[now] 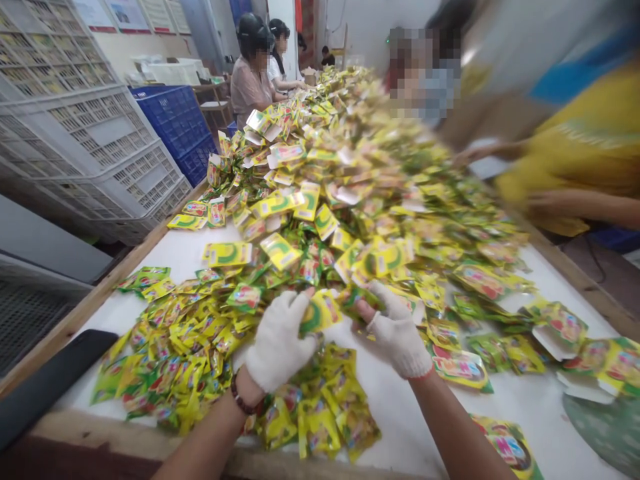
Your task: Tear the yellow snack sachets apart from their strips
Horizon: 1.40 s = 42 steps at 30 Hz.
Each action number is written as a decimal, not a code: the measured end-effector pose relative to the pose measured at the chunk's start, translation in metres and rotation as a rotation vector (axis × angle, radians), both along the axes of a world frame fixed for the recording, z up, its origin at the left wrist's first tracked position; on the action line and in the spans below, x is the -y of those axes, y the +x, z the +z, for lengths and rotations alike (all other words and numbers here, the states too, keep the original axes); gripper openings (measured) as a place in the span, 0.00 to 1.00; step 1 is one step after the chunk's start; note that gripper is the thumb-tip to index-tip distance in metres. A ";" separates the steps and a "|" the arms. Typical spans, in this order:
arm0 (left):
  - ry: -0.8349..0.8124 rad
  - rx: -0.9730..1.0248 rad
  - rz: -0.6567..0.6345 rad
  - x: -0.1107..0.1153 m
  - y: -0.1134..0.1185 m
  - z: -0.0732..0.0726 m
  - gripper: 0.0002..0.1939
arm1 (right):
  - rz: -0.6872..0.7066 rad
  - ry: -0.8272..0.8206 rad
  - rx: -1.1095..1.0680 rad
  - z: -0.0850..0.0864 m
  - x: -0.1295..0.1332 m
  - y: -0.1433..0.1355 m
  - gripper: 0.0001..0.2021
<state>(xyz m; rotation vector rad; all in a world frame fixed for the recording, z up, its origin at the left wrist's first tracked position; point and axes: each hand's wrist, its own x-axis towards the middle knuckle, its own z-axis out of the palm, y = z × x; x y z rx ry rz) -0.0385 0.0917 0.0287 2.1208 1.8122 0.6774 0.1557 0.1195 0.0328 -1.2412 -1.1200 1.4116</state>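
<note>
My left hand [283,340], in a white knitted glove with bare fingertips, is closed on a yellow and green box [321,311] near the table's front. To its right my right hand [399,329], gloved the same way, pinches a small green packet [356,300]. The box and the packet are held close together. Small shiny yellow packets [320,420] lie in a heap below and between my wrists, and a larger heap of packets [185,347] spreads to the left. Behind my hands, flat yellow boxes [280,251] rest on the pile.
The white table [400,427] has a raised wooden edge. A black flat object [55,380] lies at the left front corner. White crates [95,140] and blue crates [175,120] stand left. People sit along both sides; a person in yellow [580,147] is at the right.
</note>
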 end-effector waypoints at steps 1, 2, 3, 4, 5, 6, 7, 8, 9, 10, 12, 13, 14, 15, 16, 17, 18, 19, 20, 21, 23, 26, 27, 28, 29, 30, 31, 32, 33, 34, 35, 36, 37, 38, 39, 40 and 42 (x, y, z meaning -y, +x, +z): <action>-0.037 0.128 -0.011 0.001 -0.002 -0.001 0.32 | -0.024 0.000 0.003 0.001 -0.001 0.003 0.27; -0.103 0.292 -0.030 0.002 -0.004 0.000 0.30 | -0.028 0.001 -0.013 0.002 -0.001 0.006 0.27; -0.203 0.479 -0.055 0.003 -0.007 0.000 0.27 | -0.009 0.005 -0.041 0.003 -0.001 0.009 0.26; -0.342 0.669 -0.091 0.004 -0.009 0.002 0.24 | 0.041 0.010 -0.074 0.004 0.000 0.012 0.25; -0.509 0.843 -0.138 0.005 -0.010 0.005 0.21 | 0.120 0.012 -0.104 0.005 0.001 0.014 0.23; -0.697 0.980 -0.193 0.005 -0.012 0.008 0.19 | 0.209 0.005 -0.125 0.005 0.002 0.016 0.21; -0.886 1.066 -0.245 0.005 -0.013 0.012 0.19 | 0.289 -0.013 -0.133 0.005 0.003 0.016 0.20; -1.032 1.107 -0.279 0.004 -0.013 0.015 0.20 | 0.347 -0.039 -0.131 0.004 0.004 0.016 0.19; -1.088 1.117 -0.283 0.004 -0.014 0.018 0.21 | 0.368 -0.066 -0.126 0.003 0.005 0.014 0.19; -1.038 1.114 -0.257 0.003 -0.014 0.020 0.21 | 0.353 -0.095 -0.125 0.002 0.006 0.011 0.20; -0.642 1.057 -0.110 0.003 -0.012 0.021 0.22 | 0.222 -0.147 -0.147 -0.001 0.006 0.002 0.23; -0.372 0.961 -0.028 0.003 -0.011 0.019 0.24 | 0.142 -0.165 -0.165 -0.003 0.006 -0.004 0.25; -0.124 0.811 0.039 0.004 -0.010 0.017 0.28 | 0.072 -0.178 -0.181 -0.004 0.006 -0.010 0.27; 0.066 0.615 0.079 0.005 -0.008 0.014 0.35 | 0.017 -0.182 -0.196 -0.005 0.007 -0.015 0.28; 0.196 0.399 0.095 0.006 -0.005 0.011 0.40 | -0.015 -0.180 -0.206 -0.005 0.008 -0.020 0.29; 0.271 0.189 0.090 0.007 -0.002 0.008 0.44 | -0.028 -0.172 -0.214 -0.006 0.009 -0.025 0.29; 0.295 0.014 0.072 0.008 0.001 0.004 0.44 | -0.027 -0.163 -0.219 -0.006 0.011 -0.028 0.28; 0.288 -0.109 0.056 0.009 0.003 0.001 0.42 | -0.021 -0.155 -0.218 -0.005 0.012 -0.030 0.27; 0.256 -0.187 0.042 0.009 0.005 -0.002 0.38 | -0.019 -0.146 -0.207 -0.005 0.013 -0.031 0.26; 0.215 -0.231 0.031 0.008 0.006 -0.004 0.34 | -0.019 -0.136 -0.187 -0.006 0.014 -0.031 0.25; 0.141 -0.256 0.019 0.007 0.004 -0.007 0.30 | -0.017 -0.113 -0.124 -0.007 0.014 -0.027 0.24; 0.086 -0.246 0.004 0.005 -0.003 -0.006 0.28 | 0.011 -0.065 0.051 -0.009 0.009 -0.015 0.22; 0.078 -0.244 -0.006 0.004 -0.004 -0.006 0.28 | 0.055 -0.043 0.124 -0.009 0.007 -0.010 0.21; 0.076 -0.246 -0.020 0.005 -0.005 -0.005 0.28 | 0.113 -0.015 0.191 -0.008 0.006 -0.007 0.18; 0.079 -0.256 -0.043 0.005 -0.005 -0.005 0.28 | 0.178 0.016 0.249 -0.007 0.004 -0.004 0.16; 0.086 -0.272 -0.076 0.006 -0.005 -0.006 0.27 | 0.247 0.050 0.293 -0.005 0.004 -0.002 0.14; 0.098 -0.291 -0.116 0.007 -0.004 -0.006 0.25 | 0.308 0.085 0.318 -0.004 0.003 -0.001 0.11; 0.112 -0.310 -0.159 0.007 -0.002 -0.006 0.24 | 0.351 0.117 0.332 -0.002 0.004 -0.001 0.10; 0.124 -0.327 -0.196 0.008 0.000 -0.007 0.21 | 0.368 0.144 0.341 -0.001 0.004 -0.002 0.09; 0.131 -0.340 -0.221 0.008 0.001 -0.007 0.20 | 0.360 0.158 0.348 -0.001 0.004 -0.003 0.08; 0.131 -0.348 -0.227 0.007 0.002 -0.007 0.19 | 0.334 0.154 0.351 -0.001 0.005 -0.005 0.07; 0.125 -0.351 -0.214 0.006 0.003 -0.007 0.20 | 0.301 0.126 0.343 -0.002 0.005 -0.007 0.08; 0.115 -0.349 -0.187 0.005 0.004 -0.007 0.21 | 0.269 0.078 0.314 -0.003 0.006 -0.009 0.09; 0.106 -0.344 -0.154 0.005 0.005 -0.007 0.22 | 0.244 0.020 0.265 -0.004 0.006 -0.010 0.11; 0.102 -0.336 -0.121 0.004 0.005 -0.007 0.22 | 0.219 -0.031 0.209 -0.005 0.006 -0.011 0.12; 0.106 -0.327 -0.097 0.004 0.006 -0.007 0.23 | 0.194 -0.058 0.165 -0.005 0.005 -0.011 0.11; 0.130 -0.310 -0.084 0.004 0.007 -0.006 0.23 | 0.142 -0.015 0.162 -0.006 0.005 -0.012 0.07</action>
